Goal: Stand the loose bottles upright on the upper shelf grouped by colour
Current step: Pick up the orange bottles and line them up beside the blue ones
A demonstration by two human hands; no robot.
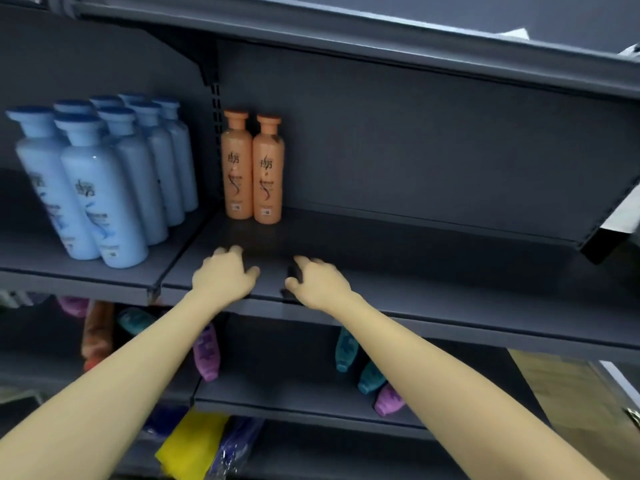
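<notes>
We count two orange bottles [237, 168] standing upright side by side, touching, at the back of the upper shelf [415, 258], just beyond the fingertips of the left hand [225, 275]. Both hands hover low over the front part of that shelf, near each other but apart; the left hand is released, its fingers loosely bent and holding nothing, and the right hand [318, 282] is the same, fingers slack and curved over the bare board with only shadow beneath them. Further to the left of the left hand, on the neighbouring shelf section, the blue bottles [104, 202] stand upright in a tight block; we make out at least eight caps (the rear ones overlap, so the exact number is uncertain). Below the hands, on the lower shelf [294, 393], the loose ones lie on their sides: three purple bottles [206, 355], one under the left forearm, one under the right forearm and one far to the left; three teal bottles [346, 348], two of them just beside the right forearm and one to the left; and one blurred orange bottle [97, 334] left of the left forearm. Both forearms cross in front of that lower shelf and hide parts of it. Lowest of all, beneath the left forearm, lies a yellow packet [194, 445].
</notes>
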